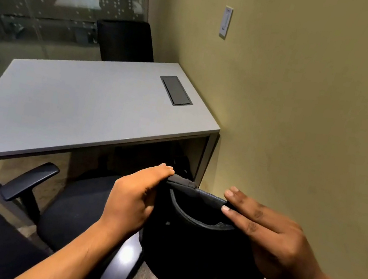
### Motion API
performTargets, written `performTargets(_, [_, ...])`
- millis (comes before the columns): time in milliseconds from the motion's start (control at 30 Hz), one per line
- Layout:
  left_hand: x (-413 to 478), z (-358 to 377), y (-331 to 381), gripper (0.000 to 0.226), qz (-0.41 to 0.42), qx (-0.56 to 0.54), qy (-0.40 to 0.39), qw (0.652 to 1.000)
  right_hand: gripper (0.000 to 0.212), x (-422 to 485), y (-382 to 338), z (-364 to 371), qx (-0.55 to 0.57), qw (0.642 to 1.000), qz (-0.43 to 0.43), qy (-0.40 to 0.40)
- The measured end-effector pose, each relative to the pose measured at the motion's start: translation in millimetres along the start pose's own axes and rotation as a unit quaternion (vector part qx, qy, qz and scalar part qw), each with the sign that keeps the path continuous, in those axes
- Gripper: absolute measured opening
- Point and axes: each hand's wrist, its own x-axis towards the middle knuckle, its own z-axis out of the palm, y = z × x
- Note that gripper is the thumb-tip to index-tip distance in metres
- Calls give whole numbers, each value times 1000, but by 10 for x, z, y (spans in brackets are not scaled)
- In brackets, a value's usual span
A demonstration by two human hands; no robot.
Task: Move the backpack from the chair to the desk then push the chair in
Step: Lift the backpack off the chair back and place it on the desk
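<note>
A black backpack (195, 252) hangs in front of me, low and right of centre, its top edge pinched from both sides. My left hand (133, 197) grips the top left corner. My right hand (267, 235) holds the top right edge between thumb and fingers. Below and to the left stands the black office chair (75, 208), pulled out from the desk, its seat bare. The grey desk (80, 106) stretches ahead and to the left, its near edge just beyond the chair.
A dark cable hatch (176, 90) is set into the desk's far right corner. A second black chair (125, 40) stands behind the desk. A yellow wall (306, 111) runs along the right, close to the backpack. A frosted glass partition (54, 5) closes the back.
</note>
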Motion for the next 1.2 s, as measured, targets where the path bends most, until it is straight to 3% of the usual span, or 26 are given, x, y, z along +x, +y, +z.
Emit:
performTargets(433, [1388, 684, -601, 61, -13, 6, -7, 1000, 30, 709, 1573, 6, -26, 999, 2, 21])
performTargets(1033, [2985, 1517, -1088, 58, -5, 44, 18, 999, 34, 1460, 3236, -44, 1, 997, 40, 60])
performTargets(1200, [3348, 1618, -1246, 55, -37, 66, 40, 996, 30, 1777, 3552, -8, 13, 996, 40, 75])
